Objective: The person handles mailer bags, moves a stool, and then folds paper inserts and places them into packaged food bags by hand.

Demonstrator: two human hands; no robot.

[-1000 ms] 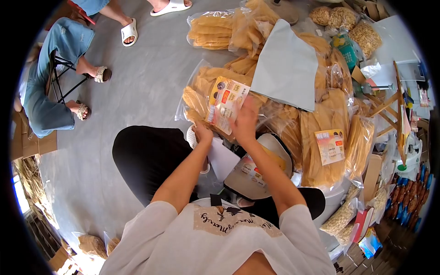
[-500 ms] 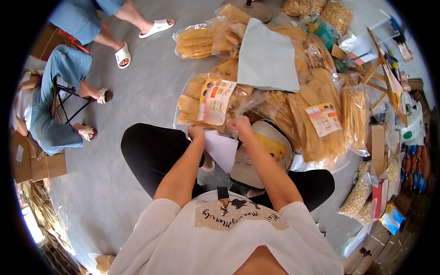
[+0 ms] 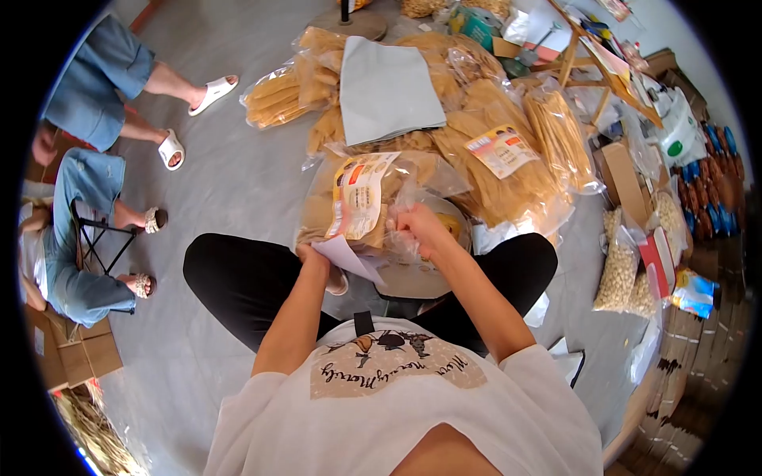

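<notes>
A clear plastic bag of flat tan sheets [image 3: 317, 198] lies in front of me, with a printed yellow and white label [image 3: 359, 194] on it. My left hand [image 3: 312, 255] is closed at the bag's near left edge, beside a blank white sheet [image 3: 348, 259]. My right hand [image 3: 422, 230] pinches the bag's bunched clear plastic on the right side. Partly under the right forearm sits a round-cornered beige container [image 3: 413, 282] with something yellow in it. Another labelled bag [image 3: 502, 151] lies beyond, to the right.
A folded grey sheet [image 3: 389, 91] covers part of the bag pile. Two people with bare legs and sandals are at the left, one on a folding stool [image 3: 103, 230]. A wooden stand [image 3: 591, 59], bags of pale pieces [image 3: 617, 274] and cardboard boxes [image 3: 83, 349] surround the floor.
The view has turned to the right. My right hand has moved from the label to the bag's plastic and gripped it. My left hand stays at the bag's near edge.
</notes>
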